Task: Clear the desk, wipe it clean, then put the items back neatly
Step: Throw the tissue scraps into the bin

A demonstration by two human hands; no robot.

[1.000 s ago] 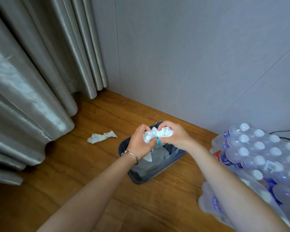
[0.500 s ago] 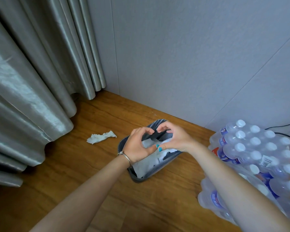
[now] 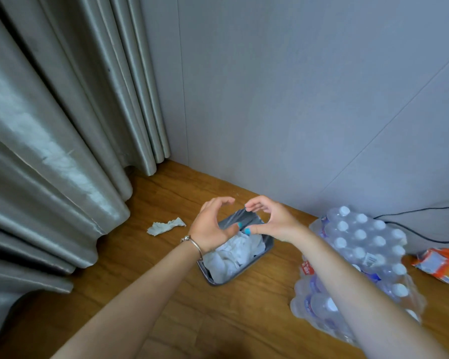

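A small grey waste bin [image 3: 266, 251] with a dark liner stands on the wooden floor, holding crumpled white tissue [image 3: 235, 253]. Both hands hover just above its far rim. My left hand [image 3: 210, 224], with a bracelet at the wrist, has loosely curved fingers and holds nothing. My right hand [image 3: 271, 220] is curved the same way and is empty too. The two thumbs almost meet over the bin's opening. Another crumpled white tissue [image 3: 165, 226] lies on the floor to the left of the bin.
Grey curtains [image 3: 52, 151] hang at the left, a grey wall [image 3: 309, 99] runs behind. Shrink-wrapped packs of water bottles [image 3: 360, 244] sit right of the bin. An orange carton [image 3: 441, 264] and a black cable [image 3: 425, 238] lie at far right.
The wad of white tissue that both hands squeezed a second ago has dropped into the bin. Both hands have let go and now hover empty over it.
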